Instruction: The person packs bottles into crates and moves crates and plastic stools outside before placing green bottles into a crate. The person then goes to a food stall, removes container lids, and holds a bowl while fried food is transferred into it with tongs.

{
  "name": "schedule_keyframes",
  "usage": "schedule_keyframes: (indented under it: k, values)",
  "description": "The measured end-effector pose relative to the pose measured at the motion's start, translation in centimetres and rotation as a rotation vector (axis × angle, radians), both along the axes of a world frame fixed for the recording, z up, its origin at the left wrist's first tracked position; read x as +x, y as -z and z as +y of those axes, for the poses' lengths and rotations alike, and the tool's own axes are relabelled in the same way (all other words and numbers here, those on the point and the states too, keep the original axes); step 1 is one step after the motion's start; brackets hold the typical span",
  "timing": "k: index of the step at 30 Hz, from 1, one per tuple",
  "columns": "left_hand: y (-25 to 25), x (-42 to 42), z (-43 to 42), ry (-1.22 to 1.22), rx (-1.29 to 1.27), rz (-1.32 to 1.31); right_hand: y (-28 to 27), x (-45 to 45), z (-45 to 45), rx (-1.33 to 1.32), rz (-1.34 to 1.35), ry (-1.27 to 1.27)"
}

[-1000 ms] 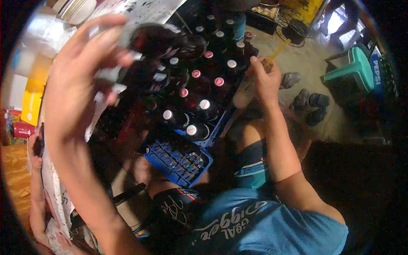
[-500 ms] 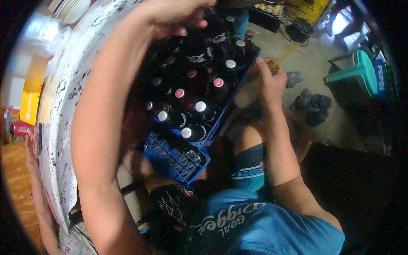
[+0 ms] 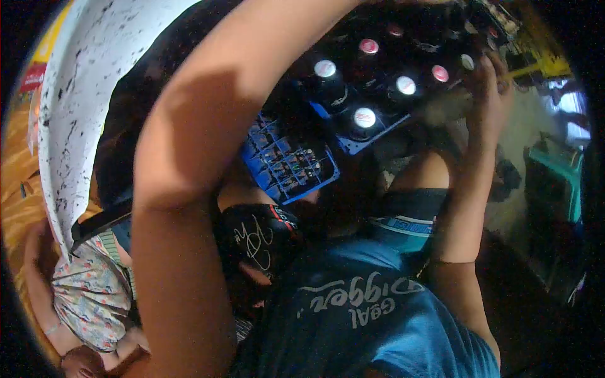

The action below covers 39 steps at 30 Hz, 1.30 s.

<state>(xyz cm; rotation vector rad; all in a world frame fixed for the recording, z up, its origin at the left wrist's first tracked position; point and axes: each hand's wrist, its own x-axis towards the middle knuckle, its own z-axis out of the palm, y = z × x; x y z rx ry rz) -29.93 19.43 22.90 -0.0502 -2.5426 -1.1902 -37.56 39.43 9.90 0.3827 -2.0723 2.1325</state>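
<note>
My left forearm (image 3: pixel 214 120) reaches up and forward past the dark bottles, and the hand itself lies beyond the top edge. On the right, my right hand (image 3: pixel 488 88) is closed around a thin yellow stick-like thing (image 3: pixel 535 68), beside the bottles. Several dark capped bottles stand upright in a blue crate (image 3: pixel 356 146). One bottle with a white cap (image 3: pixel 365 117) is nearest to me; another bottle with a red cap (image 3: pixel 440 74) stands close to my right hand.
A second blue crate (image 3: pixel 293 165) with a gridded inside sits nearer my legs. Along the left runs a white, black-flecked table edge (image 3: pixel 79 101). Another person in a patterned garment (image 3: pixel 94 293) is at lower left. A teal plastic stool (image 3: pixel 573 179) stands at right.
The view has shifted, so bottles and crates appear higher and further right. My left hand has passed out of the top edge. My right hand keeps hold of the yellow thing.
</note>
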Motion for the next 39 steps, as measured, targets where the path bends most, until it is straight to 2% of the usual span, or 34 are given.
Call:
schedule_keyframes:
  k: [2,3,4,5,6,8,9,11,12,14,16,17,18,19,21,22,24,25,26,28,29,30,32,33,34,35,37,39]
  values:
    - [1.4,5.2,-2.0,-0.066,-0.023,-0.056,1.4,-0.8,0.4,0.032,0.025,0.021]
    - [2.4,7.2,-3.3,-0.101,0.008,-0.198,1.8,-0.6,0.5,0.025,0.029,0.012]
    - [4.0,9.4,-5.3,0.077,0.283,-0.181,1.5,-0.4,0.7,0.073,0.001,0.008]
    - [6.5,12.3,-8.1,0.014,0.391,-0.366,1.2,-0.6,1.1,0.122,-0.011,0.035]
    - [10.4,15.0,-11.1,-0.239,0.347,-0.512,1.8,-1.4,1.5,0.087,-0.028,0.052]
    - [19.8,19.2,-15.9,-0.799,-0.196,-0.584,0.9,-1.1,1.1,0.158,0.029,0.086]
    - [27.8,22.4,-21.2,-0.960,-0.402,-0.775,1.5,-1.5,1.5,0.127,-0.034,0.087]
    - [33.4,24.2,-22.5,-1.254,-0.454,-0.698,1.0,-1.0,1.4,0.064,-0.039,0.071]
    - [36.1,25.2,-23.4,-1.283,-0.369,-0.634,0.9,-0.9,1.7,0.070,-0.040,0.074]
    - [41.3,26.3,-25.4,-1.161,-0.019,-0.456,0.6,-0.3,0.8,0.073,-0.028,0.063]
    - [43.4,26.2,-26.2,-1.035,0.143,-0.352,1.0,-0.5,1.2,0.112,-0.027,0.107]
    - [43.2,26.4,-26.3,-0.988,0.155,-0.356,1.0,-0.3,0.9,0.106,-0.032,0.088]
    - [43.0,26.5,-26.4,-0.901,-0.146,-0.240,0.9,-0.2,1.0,0.079,-0.034,0.073]
    - [41.2,26.8,-25.5,-0.904,-0.146,-0.244,0.9,-0.1,1.2,0.056,-0.034,0.069]
    - [32.5,25.0,-21.9,-0.944,-0.241,-0.279,1.2,-0.7,1.7,0.056,-0.017,0.114]
    - [28.5,25.2,-21.0,-0.874,-0.288,-0.253,1.1,-0.6,1.8,0.074,0.001,0.122]
    - [17.1,25.2,-16.6,-0.834,-0.247,-0.273,0.6,-0.3,1.9,0.090,0.037,0.113]
    - [11.7,24.9,-13.8,-0.834,-0.309,-0.243,0.6,-0.3,1.9,0.090,0.034,0.124]
    - [7.6,25.0,-11.9,-0.806,-0.220,-0.195,0.6,-0.4,1.8,0.048,0.015,0.132]
    - [3.9,25.4,-10.2,-0.671,0.096,0.095,0.6,-0.6,1.4,0.012,0.014,0.127]
    - [0.9,24.7,-8.4,-0.756,0.107,0.012,0.6,-0.6,1.3,0.010,0.015,0.128]
    - [-1.4,23.5,-6.6,-0.676,0.152,0.041,0.6,-0.6,1.2,0.019,0.035,0.119]
    - [-2.1,20.2,-3.0,-0.654,0.358,0.177,0.3,-0.2,0.9,0.008,0.083,0.122]
    - [-2.4,19.0,-2.1,-0.589,0.303,0.141,0.2,-0.2,1.2,0.004,0.089,0.124]
    - [-2.3,17.4,-0.2,-0.594,0.118,0.194,0.1,-0.2,1.3,0.032,0.082,0.133]
    - [-1.5,16.6,0.5,-0.516,0.349,0.187,0.5,0.1,0.7,0.060,0.063,0.135]
    - [0.9,13.3,0.6,-0.331,0.238,0.350,0.8,-0.3,0.9,0.035,0.094,0.146]
    - [0.2,11.6,1.1,-0.328,0.217,0.293,0.8,-0.2,1.2,0.021,0.121,0.163]
